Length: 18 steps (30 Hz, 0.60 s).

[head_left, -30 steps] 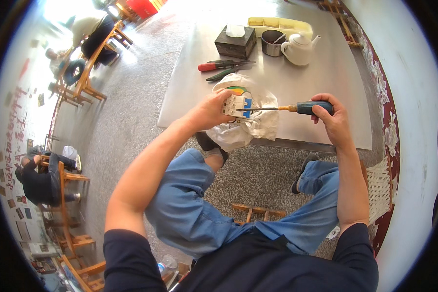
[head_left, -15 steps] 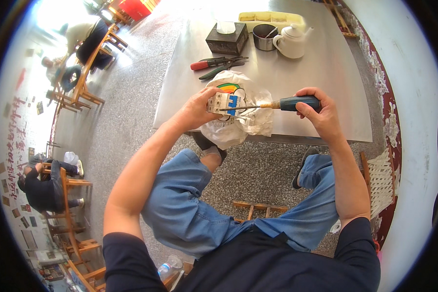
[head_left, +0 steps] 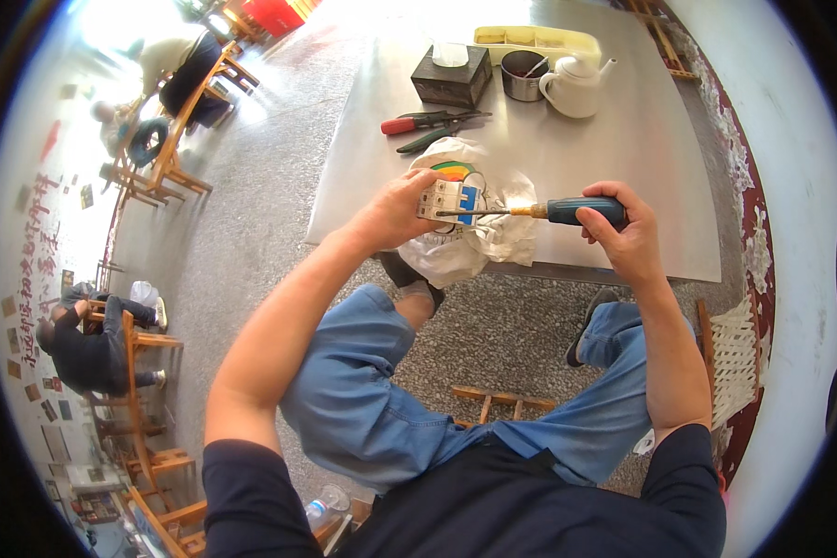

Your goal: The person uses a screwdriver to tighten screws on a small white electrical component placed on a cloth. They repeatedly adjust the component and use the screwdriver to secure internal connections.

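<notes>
My left hand (head_left: 395, 212) grips a small white electrical breaker block (head_left: 449, 200) with blue levers, held above the near edge of the grey table (head_left: 623, 158). My right hand (head_left: 623, 232) is closed around the dark blue handle of a screwdriver (head_left: 567, 211). Its thin shaft points left, and the tip touches the block's side. A crumpled white plastic bag (head_left: 479, 246) lies on the table just under both hands.
Red-handled pliers (head_left: 428, 122) and another dark tool lie further back on the table, with a dark tissue box (head_left: 451, 79), a metal cup (head_left: 522, 76), a white teapot (head_left: 575, 86) and a yellow tray (head_left: 539, 37). People sit on wooden chairs (head_left: 125, 372) at left.
Both hands and the block have shifted slightly toward me and lower in view. The screwdriver stays against the block.
</notes>
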Available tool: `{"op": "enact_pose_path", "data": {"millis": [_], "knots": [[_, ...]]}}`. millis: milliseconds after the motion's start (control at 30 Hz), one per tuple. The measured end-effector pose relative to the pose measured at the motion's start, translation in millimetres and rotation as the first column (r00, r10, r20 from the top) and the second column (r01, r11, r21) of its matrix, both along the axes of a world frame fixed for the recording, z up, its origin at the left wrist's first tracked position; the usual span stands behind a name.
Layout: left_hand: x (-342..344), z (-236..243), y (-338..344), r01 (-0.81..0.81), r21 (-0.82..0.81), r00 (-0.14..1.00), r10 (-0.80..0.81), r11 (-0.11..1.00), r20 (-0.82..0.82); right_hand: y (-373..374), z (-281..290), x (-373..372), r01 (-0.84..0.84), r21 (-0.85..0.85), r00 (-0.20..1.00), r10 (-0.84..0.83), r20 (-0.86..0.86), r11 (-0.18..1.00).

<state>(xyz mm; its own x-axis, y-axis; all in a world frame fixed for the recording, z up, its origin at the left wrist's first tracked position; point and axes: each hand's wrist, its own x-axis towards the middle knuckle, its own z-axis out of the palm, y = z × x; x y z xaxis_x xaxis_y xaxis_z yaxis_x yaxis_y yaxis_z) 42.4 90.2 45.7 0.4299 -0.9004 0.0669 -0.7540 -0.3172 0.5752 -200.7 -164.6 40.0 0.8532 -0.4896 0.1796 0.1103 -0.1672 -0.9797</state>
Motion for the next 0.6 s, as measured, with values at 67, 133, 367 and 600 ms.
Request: {"op": "enact_pose_path", "data": {"millis": [67, 133, 367, 600], "knots": [[-3.1, 4.2, -2.5, 0.017, -0.007, 1.000, -0.017, 1.000, 0.014, -0.6, -0.6, -1.0, 0.013, -0.004, 1.000, -0.013, -0.003, 1.000], [-4.8, 4.8, -3.3, 0.023, -0.015, 0.999, -0.022, 1.000, 0.029, 0.3, -1.0, -2.4, 0.032, -0.006, 0.999, -0.032, 0.002, 0.999], [-8.4, 1.9, -4.9, 0.015, -0.022, 0.995, -0.013, 1.000, 0.095, -2.2, -3.4, -5.4, 0.114, -0.195, 0.993, -0.107, 0.047, 0.974], [-17.6, 8.2, -8.8, -0.017, 0.008, 0.996, 0.016, 1.000, 0.082, -4.4, -0.6, -5.6, 0.130, -0.217, 0.991, -0.123, 0.044, 0.968]]}}
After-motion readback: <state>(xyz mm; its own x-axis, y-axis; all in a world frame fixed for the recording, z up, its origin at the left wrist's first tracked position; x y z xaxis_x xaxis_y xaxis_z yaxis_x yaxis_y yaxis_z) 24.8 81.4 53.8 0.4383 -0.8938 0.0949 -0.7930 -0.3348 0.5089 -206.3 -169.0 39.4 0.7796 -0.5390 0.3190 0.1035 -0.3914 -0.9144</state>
